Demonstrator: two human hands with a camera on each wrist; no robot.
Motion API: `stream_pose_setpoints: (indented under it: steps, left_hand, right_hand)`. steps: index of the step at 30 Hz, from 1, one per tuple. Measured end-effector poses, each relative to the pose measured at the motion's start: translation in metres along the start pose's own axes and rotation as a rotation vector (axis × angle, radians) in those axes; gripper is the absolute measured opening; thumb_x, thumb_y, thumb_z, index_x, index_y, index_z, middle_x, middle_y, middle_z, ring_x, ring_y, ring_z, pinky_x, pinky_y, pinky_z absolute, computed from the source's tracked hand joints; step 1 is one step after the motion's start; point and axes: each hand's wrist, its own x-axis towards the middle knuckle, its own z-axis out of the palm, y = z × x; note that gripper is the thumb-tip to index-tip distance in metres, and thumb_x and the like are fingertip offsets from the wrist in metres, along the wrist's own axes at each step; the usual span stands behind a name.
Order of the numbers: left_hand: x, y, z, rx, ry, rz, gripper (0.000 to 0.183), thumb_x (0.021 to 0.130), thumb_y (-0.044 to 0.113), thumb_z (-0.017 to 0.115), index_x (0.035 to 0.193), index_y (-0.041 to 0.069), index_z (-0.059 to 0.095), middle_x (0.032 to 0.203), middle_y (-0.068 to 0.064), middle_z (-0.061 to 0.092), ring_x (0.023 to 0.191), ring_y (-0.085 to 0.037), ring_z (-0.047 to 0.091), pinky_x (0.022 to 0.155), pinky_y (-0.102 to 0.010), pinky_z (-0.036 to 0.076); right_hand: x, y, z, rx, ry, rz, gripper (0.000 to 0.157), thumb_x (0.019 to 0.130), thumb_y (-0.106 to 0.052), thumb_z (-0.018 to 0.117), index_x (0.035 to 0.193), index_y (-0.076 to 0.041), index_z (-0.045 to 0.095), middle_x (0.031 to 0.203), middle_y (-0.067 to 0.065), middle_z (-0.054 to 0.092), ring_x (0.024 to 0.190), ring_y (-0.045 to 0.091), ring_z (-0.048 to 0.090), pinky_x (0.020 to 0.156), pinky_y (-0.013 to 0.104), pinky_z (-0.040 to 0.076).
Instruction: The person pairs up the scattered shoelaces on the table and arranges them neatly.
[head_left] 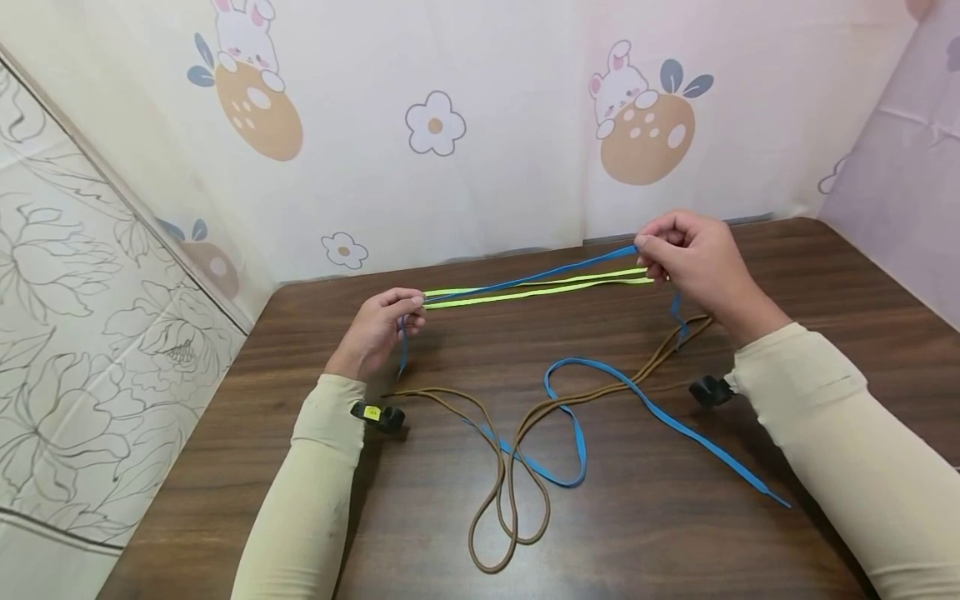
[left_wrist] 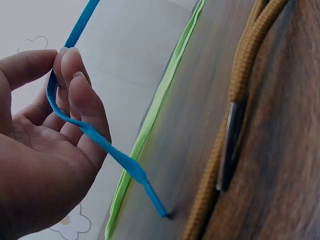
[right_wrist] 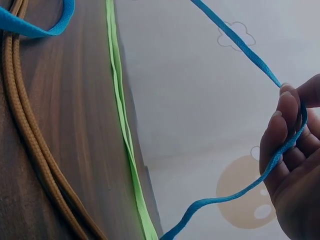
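A blue flat shoelace (head_left: 532,275) runs taut between my two hands above the back of the table. My left hand (head_left: 378,329) pinches it between thumb and fingertips near one end. That end's tip (left_wrist: 157,200) hangs free below the palm in the left wrist view. My right hand (head_left: 690,250), held higher, pinches the lace between thumb and index finger, and slack blue lace (right_wrist: 220,200) trails down from the palm. Behind the hands, a lime-green shoelace (head_left: 525,292) lies doubled in long straight strands along the table's back edge.
A brown round shoelace (head_left: 506,467) lies in loops on the dark wooden table (head_left: 247,500). Winding over and under it, blue lace (head_left: 675,421) stretches to a pointed tip at the right. A patterned curtain (head_left: 510,125) hangs directly behind the table.
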Motion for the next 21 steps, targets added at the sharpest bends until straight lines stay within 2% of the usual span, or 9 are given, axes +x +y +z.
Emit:
stream_pose_setpoints:
  steps: [5, 7, 14, 17, 21]
  left_hand:
    - [0.000, 0.000, -0.002, 0.011, 0.003, 0.001, 0.028, 0.101, 0.011, 0.060, 0.122, -0.008, 0.057, 0.085, -0.004, 0.063, 0.074, -0.012, 0.062, 0.067, -0.025, 0.051]
    - [0.000, -0.001, -0.003, 0.015, 0.002, 0.000, 0.031, 0.102, 0.011, 0.059, 0.124, -0.010, 0.055, 0.085, -0.005, 0.063, 0.074, -0.012, 0.062, 0.066, -0.024, 0.051]
    - [0.001, -0.003, -0.007, -0.006, 0.032, -0.008, 0.026, 0.103, 0.012, 0.057, 0.122, -0.006, 0.057, 0.086, -0.002, 0.062, 0.075, -0.013, 0.061, 0.069, -0.026, 0.050]
    - [0.002, -0.004, -0.009, -0.015, 0.051, -0.011, 0.023, 0.103, 0.013, 0.058, 0.119, -0.003, 0.058, 0.086, -0.002, 0.061, 0.075, -0.013, 0.060, 0.069, -0.026, 0.049]
    - [0.003, -0.006, -0.011, -0.033, 0.077, -0.024, 0.018, 0.102, 0.013, 0.060, 0.114, 0.000, 0.060, 0.086, -0.002, 0.061, 0.075, -0.013, 0.059, 0.066, -0.024, 0.049]
  right_hand:
    - [0.001, -0.004, -0.001, 0.258, 0.000, 0.053, 0.026, 0.095, -0.014, 0.071, 0.101, 0.010, 0.063, 0.073, 0.009, 0.067, 0.060, 0.018, 0.059, 0.055, 0.025, 0.053]
    - [0.001, -0.005, -0.002, 0.309, -0.003, 0.060, 0.026, 0.095, -0.012, 0.071, 0.101, 0.011, 0.062, 0.072, 0.009, 0.066, 0.059, 0.017, 0.058, 0.054, 0.024, 0.052]
    - [0.001, -0.003, -0.004, 0.362, -0.009, 0.066, 0.026, 0.094, -0.010, 0.071, 0.100, 0.014, 0.061, 0.072, 0.009, 0.066, 0.059, 0.017, 0.058, 0.054, 0.024, 0.051]
    - [0.002, -0.001, -0.006, 0.341, -0.006, 0.080, 0.028, 0.095, -0.012, 0.070, 0.102, 0.013, 0.061, 0.073, 0.007, 0.067, 0.060, 0.016, 0.059, 0.054, 0.024, 0.052]
    - [0.003, 0.002, -0.009, 0.333, -0.005, 0.110, 0.022, 0.095, -0.011, 0.070, 0.101, 0.009, 0.063, 0.073, 0.007, 0.067, 0.060, 0.015, 0.060, 0.054, 0.023, 0.053]
